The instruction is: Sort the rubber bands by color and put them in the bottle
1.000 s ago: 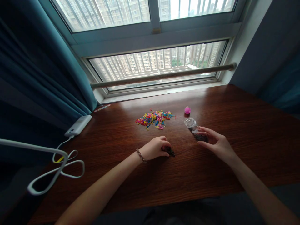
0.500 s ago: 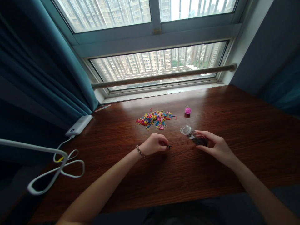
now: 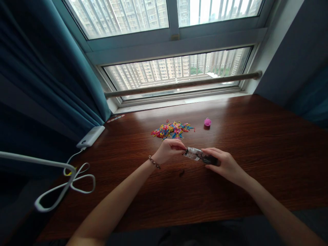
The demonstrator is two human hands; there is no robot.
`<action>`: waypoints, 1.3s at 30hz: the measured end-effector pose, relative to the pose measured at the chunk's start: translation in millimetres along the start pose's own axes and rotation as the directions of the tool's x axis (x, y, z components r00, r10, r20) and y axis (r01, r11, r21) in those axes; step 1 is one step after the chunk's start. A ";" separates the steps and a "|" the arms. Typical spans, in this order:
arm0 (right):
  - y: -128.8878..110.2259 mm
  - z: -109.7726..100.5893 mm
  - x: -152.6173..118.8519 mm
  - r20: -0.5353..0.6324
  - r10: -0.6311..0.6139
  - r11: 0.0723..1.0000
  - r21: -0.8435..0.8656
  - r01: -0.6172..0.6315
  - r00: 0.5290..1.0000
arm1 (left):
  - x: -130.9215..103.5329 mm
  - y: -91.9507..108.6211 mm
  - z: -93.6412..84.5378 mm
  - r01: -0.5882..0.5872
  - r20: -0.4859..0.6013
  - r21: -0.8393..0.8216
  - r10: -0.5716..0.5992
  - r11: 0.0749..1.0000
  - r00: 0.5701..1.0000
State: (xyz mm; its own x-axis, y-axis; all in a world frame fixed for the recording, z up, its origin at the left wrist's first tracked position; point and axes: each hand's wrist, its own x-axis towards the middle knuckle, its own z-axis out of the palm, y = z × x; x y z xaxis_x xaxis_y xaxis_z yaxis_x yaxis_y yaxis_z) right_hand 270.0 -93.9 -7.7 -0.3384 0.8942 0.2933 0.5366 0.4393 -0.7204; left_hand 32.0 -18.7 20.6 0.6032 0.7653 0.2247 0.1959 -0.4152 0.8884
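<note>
A clear bottle (image 3: pixel 196 154) with dark bits inside lies tilted in my right hand (image 3: pixel 222 163), its open mouth facing left. At that mouth, my left hand (image 3: pixel 170 150) pinches small dark pieces between thumb and fingers. One small dark piece (image 3: pixel 181 173) rests on the wooden table below the hands. Just beyond my left hand is a loose pile of colourful small bands or clips (image 3: pixel 173 130). A pink cap or little cup (image 3: pixel 207 122) sits on the table to the right of the pile.
The brown table (image 3: pixel 128 191) reaches to the window sill. At the left are a white power bank (image 3: pixel 90 136), its looped white cable (image 3: pixel 93 184) and a blue curtain (image 3: pixel 84 92). A rail (image 3: pixel 184 85) crosses the window.
My right hand has brought the bottle left, and my left hand has risen slightly to meet its mouth. A dark piece now shows on the table below. The view has shifted a little.
</note>
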 end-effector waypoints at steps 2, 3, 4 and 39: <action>0.5 0.3 -0.1 0.000 0.005 1.000 0.015 -0.005 1.000 | -0.9 -4.1 1.9 0.028 -0.063 -0.032 -0.029 0.999 0.998; 0.5 0.5 -0.1 0.001 0.007 1.000 0.024 -0.007 1.000 | -1.3 -6.0 2.6 0.028 -0.092 -0.033 -0.031 0.999 0.995; 0.3 0.6 -0.1 0.000 0.008 0.999 0.032 -0.008 1.000 | -1.5 -7.6 3.1 0.016 -0.115 -0.021 -0.018 1.000 0.993; -29.3 51.1 22.8 -0.011 0.189 0.963 0.199 -0.183 0.982 | -43.3 -1.2 0.2 0.070 -0.410 -0.175 -0.137 0.982 0.902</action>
State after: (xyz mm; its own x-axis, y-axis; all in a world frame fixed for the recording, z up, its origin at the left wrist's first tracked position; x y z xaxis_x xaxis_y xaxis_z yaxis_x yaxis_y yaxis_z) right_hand 207.1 -90.8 -12.1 -0.2227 0.9619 0.1585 0.4249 0.2421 -0.8723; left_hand 5.8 -51.5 9.7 0.2004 0.9487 0.2447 0.0995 -0.2682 0.9582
